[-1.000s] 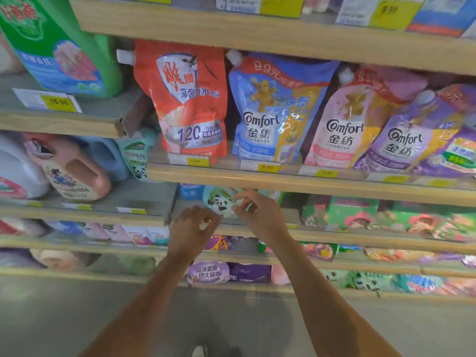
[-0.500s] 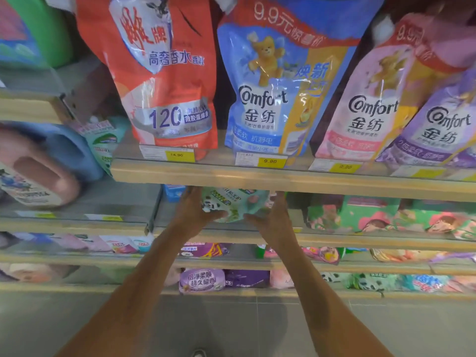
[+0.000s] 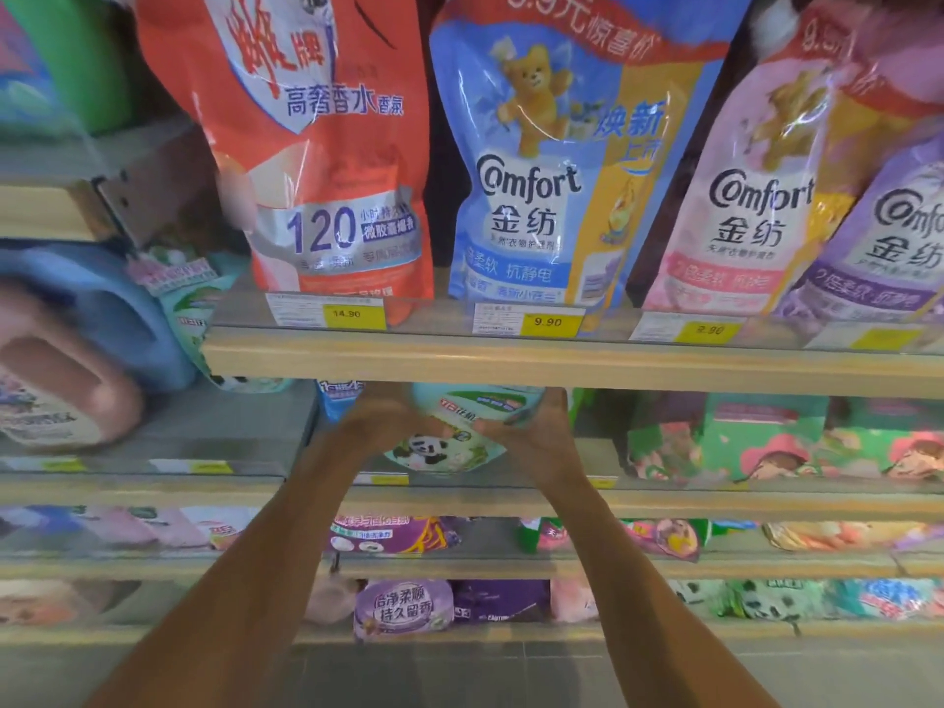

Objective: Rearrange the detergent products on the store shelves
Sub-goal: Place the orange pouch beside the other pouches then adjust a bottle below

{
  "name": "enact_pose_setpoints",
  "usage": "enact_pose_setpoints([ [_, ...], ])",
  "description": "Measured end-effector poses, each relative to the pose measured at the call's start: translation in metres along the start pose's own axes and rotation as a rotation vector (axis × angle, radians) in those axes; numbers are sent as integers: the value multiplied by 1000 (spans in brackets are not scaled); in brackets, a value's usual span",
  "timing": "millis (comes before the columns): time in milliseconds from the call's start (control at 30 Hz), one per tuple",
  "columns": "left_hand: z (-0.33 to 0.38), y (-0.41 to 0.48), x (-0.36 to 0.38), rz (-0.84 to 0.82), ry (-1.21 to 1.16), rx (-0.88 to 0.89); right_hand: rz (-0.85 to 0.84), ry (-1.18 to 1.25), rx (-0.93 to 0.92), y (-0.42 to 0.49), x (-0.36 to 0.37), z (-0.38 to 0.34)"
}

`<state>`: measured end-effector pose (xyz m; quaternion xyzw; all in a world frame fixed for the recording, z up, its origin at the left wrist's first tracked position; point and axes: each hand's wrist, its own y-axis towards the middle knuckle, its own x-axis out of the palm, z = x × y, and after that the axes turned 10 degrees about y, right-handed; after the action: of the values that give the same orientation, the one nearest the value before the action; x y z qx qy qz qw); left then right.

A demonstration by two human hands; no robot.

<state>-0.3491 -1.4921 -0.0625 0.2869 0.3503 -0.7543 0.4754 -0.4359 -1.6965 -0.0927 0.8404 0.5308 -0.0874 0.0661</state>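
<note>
A pale green pouch with a panda picture [image 3: 449, 436] stands on the middle shelf [image 3: 459, 498], just under the wooden shelf edge [image 3: 562, 362] above it. My left hand [image 3: 378, 426] grips its left side and my right hand [image 3: 531, 436] grips its right side. The pouch's top is partly hidden behind the upper shelf edge. Directly above stand a red detergent pouch [image 3: 327, 161] and a blue Comfort pouch [image 3: 551, 161].
Pink [image 3: 751, 196] and purple [image 3: 889, 237] Comfort pouches fill the upper shelf's right. Green packs with cartoon figures [image 3: 766, 442] sit to the right of my hands. A blue jug [image 3: 102, 309] and a pink jug [image 3: 56, 390] stand at left. Lower shelves hold several small pouches [image 3: 403, 605].
The camera has come closer to the shelves. Both hands went from reaching at the shelf front to gripping the panda pouch from both sides, and it now stands more upright.
</note>
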Motion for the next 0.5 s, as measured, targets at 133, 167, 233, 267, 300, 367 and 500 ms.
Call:
enact_pose_setpoints([
  [133,0,-11,7,87,-5,116,14,33,93,-6,-4,1],
  [167,1,-11,6,83,-5,102,15,40,114,-6,-6,-3],
  [233,1,-10,4,49,-12,69,2,52,133,-4,-9,-8],
  [267,1,-10,4,40,-15,73,-8,60,136,-3,-10,-10],
  [300,1,-10,4,38,-29,92,-19,73,138,-4,-10,-12],
  [367,1,-14,5,30,-70,127,-26,100,142,-5,-10,-14],
  [500,3,-15,4,67,7,158,-3,128,108,-7,-8,-17],
])
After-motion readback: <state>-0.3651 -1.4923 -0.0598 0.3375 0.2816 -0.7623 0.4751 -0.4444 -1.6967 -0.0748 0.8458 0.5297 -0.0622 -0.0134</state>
